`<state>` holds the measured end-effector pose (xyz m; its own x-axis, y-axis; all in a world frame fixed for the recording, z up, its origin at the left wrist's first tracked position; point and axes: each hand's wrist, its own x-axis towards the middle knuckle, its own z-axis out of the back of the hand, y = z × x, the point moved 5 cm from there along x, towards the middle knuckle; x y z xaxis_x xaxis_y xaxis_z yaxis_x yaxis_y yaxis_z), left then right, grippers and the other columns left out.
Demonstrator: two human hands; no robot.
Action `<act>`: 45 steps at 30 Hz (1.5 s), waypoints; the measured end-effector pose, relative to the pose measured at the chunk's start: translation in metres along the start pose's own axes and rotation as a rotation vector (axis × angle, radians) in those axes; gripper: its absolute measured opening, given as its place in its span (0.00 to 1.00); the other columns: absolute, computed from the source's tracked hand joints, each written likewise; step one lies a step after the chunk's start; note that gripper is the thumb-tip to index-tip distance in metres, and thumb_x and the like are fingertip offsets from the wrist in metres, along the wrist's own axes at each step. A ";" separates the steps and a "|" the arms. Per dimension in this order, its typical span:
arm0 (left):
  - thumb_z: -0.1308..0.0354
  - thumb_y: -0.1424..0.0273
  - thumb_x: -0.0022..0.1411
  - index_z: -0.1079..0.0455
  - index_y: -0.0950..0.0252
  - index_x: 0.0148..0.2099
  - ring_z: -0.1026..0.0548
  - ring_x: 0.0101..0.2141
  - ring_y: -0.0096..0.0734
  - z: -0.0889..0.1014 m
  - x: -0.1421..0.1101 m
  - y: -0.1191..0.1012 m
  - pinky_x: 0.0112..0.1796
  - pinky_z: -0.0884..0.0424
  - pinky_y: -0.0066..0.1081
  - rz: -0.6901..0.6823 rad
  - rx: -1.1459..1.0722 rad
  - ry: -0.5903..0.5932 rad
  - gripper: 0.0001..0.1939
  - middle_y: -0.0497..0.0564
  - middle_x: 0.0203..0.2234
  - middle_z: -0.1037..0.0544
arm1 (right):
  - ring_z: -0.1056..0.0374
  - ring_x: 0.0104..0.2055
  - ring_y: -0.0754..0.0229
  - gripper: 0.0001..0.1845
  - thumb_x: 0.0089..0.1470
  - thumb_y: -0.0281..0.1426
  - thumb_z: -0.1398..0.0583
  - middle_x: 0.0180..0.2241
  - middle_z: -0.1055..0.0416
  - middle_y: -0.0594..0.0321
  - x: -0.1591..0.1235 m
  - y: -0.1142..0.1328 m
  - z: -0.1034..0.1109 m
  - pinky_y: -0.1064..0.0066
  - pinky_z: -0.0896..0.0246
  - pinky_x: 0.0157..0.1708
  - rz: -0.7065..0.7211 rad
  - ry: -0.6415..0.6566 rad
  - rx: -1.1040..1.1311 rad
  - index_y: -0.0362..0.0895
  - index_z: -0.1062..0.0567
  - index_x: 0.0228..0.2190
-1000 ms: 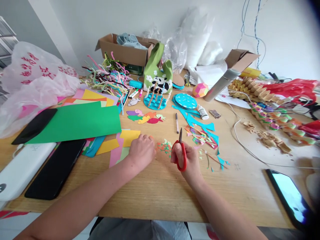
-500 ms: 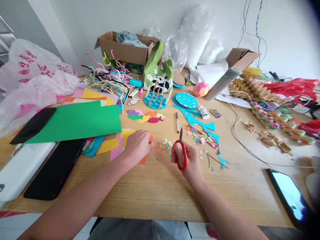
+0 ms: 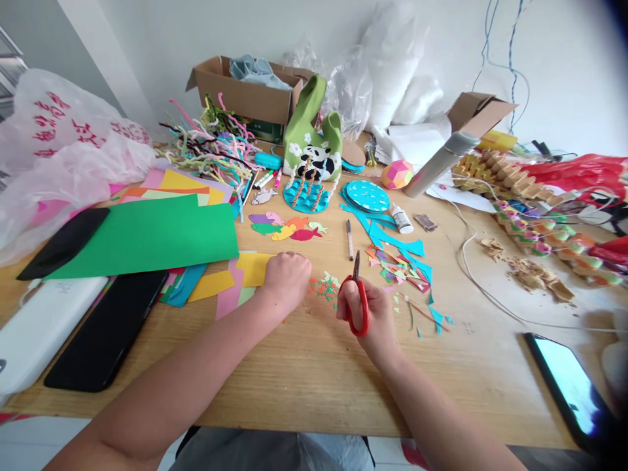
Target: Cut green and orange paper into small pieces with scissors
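Observation:
My right hand (image 3: 370, 311) grips red-handled scissors (image 3: 364, 307), the dark blades together and pointing away from me. To its left, my left hand (image 3: 288, 281) is closed, knuckles up, over a piece of orange paper (image 3: 284, 321); only a sliver of the paper shows below the hand. Tiny orange and green paper snippets (image 3: 324, 286) lie between the hands. Beyond my left hand is a cluster of coloured paper fish (image 3: 287, 227). A pen (image 3: 349, 239) lies just past the scissors. Yellow paper (image 3: 252, 268) lies beside my left hand.
At left are a green sheet (image 3: 161, 232), a black phone (image 3: 108, 333) and a white device (image 3: 53, 327). Blue scraps (image 3: 405, 245), a glue bottle (image 3: 401, 219) and a cable (image 3: 471, 261) lie right. A panda bag (image 3: 314, 140) and a lit phone (image 3: 564, 386) are also there.
My left hand has shifted right, towards the scissors, and turned, so the orange paper beneath it is now mostly hidden. My right hand and the scissors have hardly moved.

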<state>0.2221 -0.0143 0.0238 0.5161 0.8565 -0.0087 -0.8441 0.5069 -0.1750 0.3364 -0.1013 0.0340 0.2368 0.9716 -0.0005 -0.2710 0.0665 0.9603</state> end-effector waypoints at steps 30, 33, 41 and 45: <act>0.40 0.78 0.52 0.31 0.65 0.32 0.27 0.32 0.30 -0.017 0.015 0.048 0.35 0.31 0.29 -0.014 -0.449 0.050 0.05 0.51 0.34 0.26 | 0.44 0.17 0.67 0.26 0.57 0.49 0.45 0.13 0.36 0.66 0.001 -0.002 0.000 0.75 0.50 0.19 0.009 -0.002 0.010 0.43 0.35 0.18; 0.40 0.77 0.52 0.31 0.64 0.31 0.28 0.32 0.30 -0.018 0.016 0.048 0.35 0.32 0.29 -0.013 -0.458 0.055 0.05 0.50 0.32 0.26 | 0.44 0.17 0.67 0.26 0.57 0.49 0.45 0.14 0.36 0.66 0.001 -0.001 -0.001 0.75 0.50 0.19 0.004 0.002 0.016 0.44 0.35 0.18; 0.42 0.80 0.50 0.33 0.63 0.29 0.28 0.34 0.31 -0.017 0.016 0.048 0.36 0.33 0.30 -0.044 -0.439 0.004 0.06 0.49 0.29 0.26 | 0.44 0.17 0.67 0.25 0.56 0.49 0.44 0.13 0.36 0.66 0.001 -0.006 -0.002 0.75 0.50 0.19 -0.005 0.020 0.027 0.44 0.35 0.18; 0.42 0.80 0.50 0.30 0.64 0.35 0.28 0.34 0.31 -0.017 0.015 0.047 0.36 0.32 0.29 -0.048 -0.456 0.021 0.09 0.51 0.33 0.25 | 0.44 0.17 0.67 0.25 0.56 0.49 0.45 0.13 0.36 0.66 0.001 -0.006 -0.003 0.75 0.50 0.18 -0.005 0.025 0.016 0.44 0.35 0.18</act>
<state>0.1927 0.0207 -0.0014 0.5603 0.8283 -0.0094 -0.6713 0.4473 -0.5910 0.3357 -0.0998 0.0277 0.2146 0.9766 -0.0117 -0.2547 0.0675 0.9647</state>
